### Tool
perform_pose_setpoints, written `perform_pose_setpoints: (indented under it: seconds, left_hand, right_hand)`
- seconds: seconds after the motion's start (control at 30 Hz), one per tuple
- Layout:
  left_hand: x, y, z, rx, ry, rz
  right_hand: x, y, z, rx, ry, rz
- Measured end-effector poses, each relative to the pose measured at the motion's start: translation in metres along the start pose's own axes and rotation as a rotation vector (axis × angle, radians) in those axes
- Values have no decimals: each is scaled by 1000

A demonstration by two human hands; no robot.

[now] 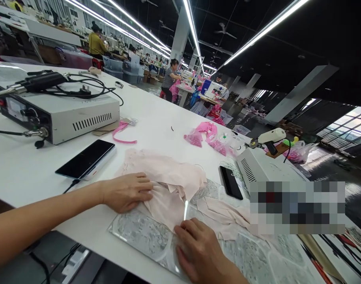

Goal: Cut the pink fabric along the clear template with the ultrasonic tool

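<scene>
Pale pink fabric lies in loose folds in front of me, partly over a grey marbled board. My left hand rests on its left side, fingers bent together over the cloth; the thumb is mostly hidden. At the near corner of the same fabric, my right hand has its thumb and fingers closed on the edge. A narrow bright strip shows just beyond the right fingers. A second pale pink piece lies crumpled to the right of that hand.
A grey power box with a black handheld tool stands at left. One phone lies near my left arm, another phone at right beside a second machine. Pink bagged pieces lie farther back. People sit and stand beyond the table.
</scene>
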State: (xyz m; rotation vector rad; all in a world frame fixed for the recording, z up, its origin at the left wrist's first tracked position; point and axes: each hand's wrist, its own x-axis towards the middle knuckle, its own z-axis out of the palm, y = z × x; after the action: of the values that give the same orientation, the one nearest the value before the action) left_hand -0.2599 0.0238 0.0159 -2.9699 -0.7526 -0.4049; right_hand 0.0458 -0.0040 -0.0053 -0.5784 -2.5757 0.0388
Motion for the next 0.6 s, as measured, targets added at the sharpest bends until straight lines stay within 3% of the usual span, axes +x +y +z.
perform_pose_setpoints:
  seconds: [0.1, 0.2, 0.37, 0.47, 0.53, 0.6]
  left_hand:
    - [-3, 19, 1, 1, 42, -48]
    - [-5, 33, 16, -118, 102, -163]
    - [-3, 38, 39, -286, 109, -377]
    - [0, 30, 31, -320, 130, -480]
    - [4, 17, 16, -348, 139, -557]
    - [10, -2, -2, -362, 140, -640]
  right_hand:
    - [-6, 4, 13, -26, 105, -43]
    - [-7, 13, 24, -36, 213, -89]
    - [12, 19, -2, 71, 226, -5]
    - [31, 26, -26, 314, 192, 249]
    - [43, 37, -34, 458, 214, 474]
    - [54, 54, -36, 502, 262, 592]
